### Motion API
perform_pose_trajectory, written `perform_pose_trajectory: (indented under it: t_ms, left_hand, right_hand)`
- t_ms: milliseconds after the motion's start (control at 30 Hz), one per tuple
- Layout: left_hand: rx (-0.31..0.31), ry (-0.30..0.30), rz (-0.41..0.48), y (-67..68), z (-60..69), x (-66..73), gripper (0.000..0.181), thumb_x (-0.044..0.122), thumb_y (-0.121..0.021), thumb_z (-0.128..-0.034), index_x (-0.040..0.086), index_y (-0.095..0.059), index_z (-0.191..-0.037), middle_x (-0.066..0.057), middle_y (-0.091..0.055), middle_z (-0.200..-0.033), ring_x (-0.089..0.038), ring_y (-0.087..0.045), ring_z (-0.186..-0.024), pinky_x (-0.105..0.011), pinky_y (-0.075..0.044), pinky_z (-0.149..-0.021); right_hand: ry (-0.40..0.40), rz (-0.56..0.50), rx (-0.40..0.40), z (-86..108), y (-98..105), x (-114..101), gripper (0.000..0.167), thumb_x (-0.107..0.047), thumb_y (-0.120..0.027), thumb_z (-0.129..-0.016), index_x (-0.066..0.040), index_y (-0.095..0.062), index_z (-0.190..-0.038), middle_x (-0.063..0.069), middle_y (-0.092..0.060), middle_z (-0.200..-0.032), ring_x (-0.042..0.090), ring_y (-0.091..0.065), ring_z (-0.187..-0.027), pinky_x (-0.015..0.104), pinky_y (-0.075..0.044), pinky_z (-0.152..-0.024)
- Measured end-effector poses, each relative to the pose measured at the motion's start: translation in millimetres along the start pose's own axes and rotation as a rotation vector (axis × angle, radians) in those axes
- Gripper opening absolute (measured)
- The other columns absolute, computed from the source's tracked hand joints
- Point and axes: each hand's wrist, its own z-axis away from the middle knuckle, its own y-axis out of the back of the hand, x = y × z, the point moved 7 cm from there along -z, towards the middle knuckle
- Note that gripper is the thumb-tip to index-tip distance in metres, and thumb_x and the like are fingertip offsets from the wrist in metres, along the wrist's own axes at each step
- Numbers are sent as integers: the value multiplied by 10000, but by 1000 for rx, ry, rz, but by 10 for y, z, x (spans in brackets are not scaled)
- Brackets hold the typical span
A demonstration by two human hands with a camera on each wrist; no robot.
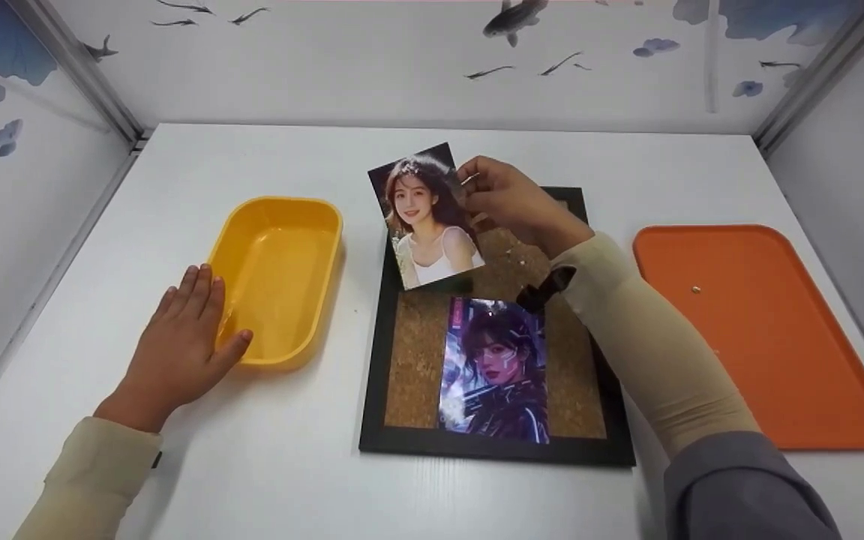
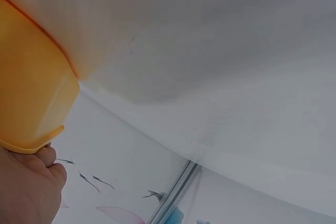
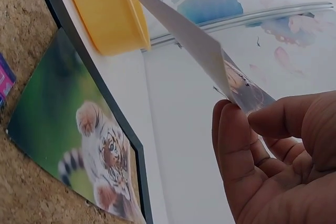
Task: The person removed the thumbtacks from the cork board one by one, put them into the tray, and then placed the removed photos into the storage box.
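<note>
My right hand (image 1: 516, 201) pinches the right edge of a photo of a long-haired woman in a white top (image 1: 432, 225). That photo is tilted and raised over the upper left of a black-framed cork board (image 1: 413, 382). Beneath it, a tiger photo (image 3: 102, 145) lies on the cork, mostly covered in the head view. Lower on the board is a purple cyberpunk-style picture (image 1: 496, 375), with what looks like a small pin at its top edge. My left hand (image 1: 181, 345) rests with straight fingers on the near-left rim of a yellow plastic tub (image 1: 282, 277).
An orange tray (image 1: 769, 337) lies right of the board, bearing a small pin (image 1: 696, 289). Tiny pin-like bits (image 1: 522, 262) show on the cork under my right wrist. Printed white panels (image 1: 402, 67) enclose the white table (image 1: 289, 457) at the back and sides.
</note>
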Motion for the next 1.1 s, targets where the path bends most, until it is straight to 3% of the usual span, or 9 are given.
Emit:
perform_pose_trajectory:
  t_ms: [367, 700, 900, 1100]
  left_hand:
    - [27, -9, 0, 26, -16, 26, 817, 522, -398, -1021, -119, -247, -1506, -298, -175, -1590, -407, -96, -1492, -498, -35, -1196]
    - [0, 5, -4, 14, -24, 20, 826, 534, -382, -1022, -101, -213, -1521, -282, -145, -1604, -399, -76, -1496, -486, -10, -1196]
    - [1, 7, 2, 13, -18, 14, 822, 530, -385, -1023, -101, -214, -1521, -280, -143, -1605, -395, -72, -1498, -474, -2, -1197]
    - [-1, 8, 5, 16, -8, 10, 819, 525, -382, -1025, -101, -206, -1522, -280, -138, -1606, -390, -63, -1500, -467, 12, -1197]
  right_hand:
    - [42, -22, -49, -66, -213, 6, 171, 36, -478, -973, -47, -485, -1121, 121, -555, -941, 193, -525, -653, 317, -474, -558]
    - [37, -38, -74, -104, -352, 4, 200, 42, -472, -961, -44, -486, -1140, 133, -559, -988, 226, -568, -769, 312, -506, -576]
    - [52, -43, -71, -142, -444, -65, 190, 41, -466, -963, -45, -480, -1132, 131, -559, -976, 224, -561, -747, 346, -534, -611]
    - [68, -69, -84, -194, -560, -123, 182, 22, -500, -964, -44, -484, -1132, 133, -574, -981, 225, -598, -782, 316, -520, -559]
